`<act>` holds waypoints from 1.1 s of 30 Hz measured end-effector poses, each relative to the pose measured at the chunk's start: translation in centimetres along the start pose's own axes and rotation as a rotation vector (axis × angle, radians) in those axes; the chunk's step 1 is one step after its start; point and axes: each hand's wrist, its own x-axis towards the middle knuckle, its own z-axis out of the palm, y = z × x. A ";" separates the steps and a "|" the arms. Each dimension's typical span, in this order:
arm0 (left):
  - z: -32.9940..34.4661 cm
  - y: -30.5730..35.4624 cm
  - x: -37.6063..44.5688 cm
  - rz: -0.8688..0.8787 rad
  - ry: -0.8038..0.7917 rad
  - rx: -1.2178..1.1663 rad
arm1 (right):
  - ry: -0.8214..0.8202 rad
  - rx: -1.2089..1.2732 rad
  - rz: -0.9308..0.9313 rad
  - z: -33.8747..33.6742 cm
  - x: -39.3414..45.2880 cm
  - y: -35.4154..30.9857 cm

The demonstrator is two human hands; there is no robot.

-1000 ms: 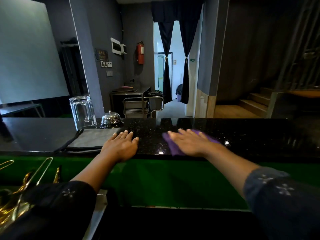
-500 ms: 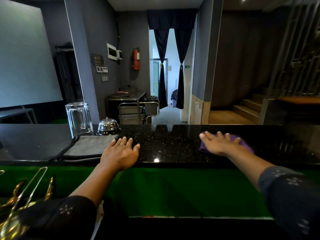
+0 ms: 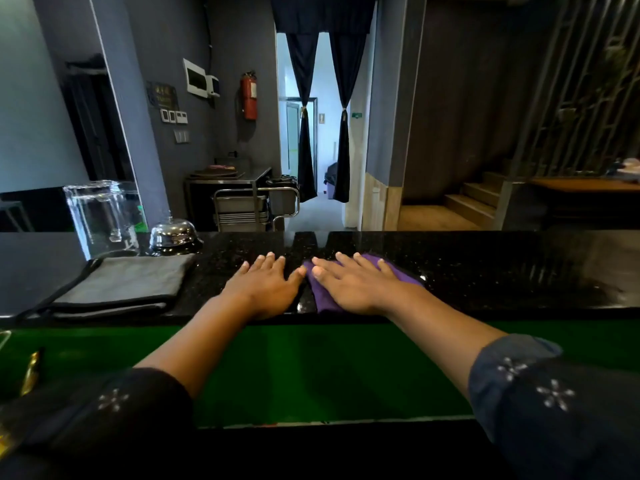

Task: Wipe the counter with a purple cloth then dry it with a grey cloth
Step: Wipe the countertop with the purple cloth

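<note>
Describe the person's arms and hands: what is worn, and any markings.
Both forearms are bare. Each upper arm has a dark sleeve pushed up near the elbow, printed with small pale flower-like motifs: the left sleeve looks black, the right sleeve dark blue-grey. No gloves, rings or watch show on the left hand or right hand.

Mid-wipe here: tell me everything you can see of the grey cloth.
The grey cloth lies folded flat in layers on the black counter, left of the left hand and apart from it. It looks like soft microfibre with dark edging. A clear glass container and a chrome bell stand just behind it. Nothing holds it.
</note>
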 end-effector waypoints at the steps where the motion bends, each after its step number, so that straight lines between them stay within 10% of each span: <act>1: 0.3 0.0 0.4 -0.008 -0.004 0.025 | 0.007 0.002 0.004 -0.1 0.8 0.4; 12: 0.3 -0.1 0.2 0.005 -0.002 0.062 | 0.022 -0.030 0.105 -1.2 8.5 0.6; 28: -2.7 -1.3 -1.9 -0.020 0.134 -0.263 | -0.006 -0.093 0.003 0.2 -2.8 1.2; 33: -5.8 -9.8 -4.0 -0.097 0.105 0.023 | -0.033 -0.074 0.096 -0.6 0.0 -0.1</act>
